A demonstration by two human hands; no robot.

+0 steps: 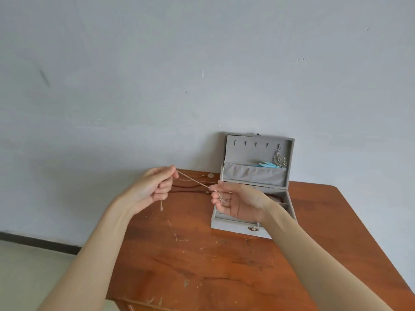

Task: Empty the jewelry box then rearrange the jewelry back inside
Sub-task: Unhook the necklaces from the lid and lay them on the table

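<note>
Thin chain (193, 181) held taut between left hand (155, 187) and right hand (235, 202), above counter (202, 261); grey jewelry box (256, 182) propped open behind.

The scratched wooden surface (224, 265) carries an open grey jewelry box (256, 176) at one o'clock and dark bead necklaces (190, 189) at eleven.

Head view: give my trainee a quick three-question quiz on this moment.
1. True or false: the jewelry box lid stands open.
2. What spans between the left hand and the right hand? A) thin chain B) ribbon C) watch
3. Fill in: a silver earring hangs inside the ____.

Key: 1 true; 2 A, each hand's grip pinching it; 3 lid, beside light blue pieces in its pocket.
</note>
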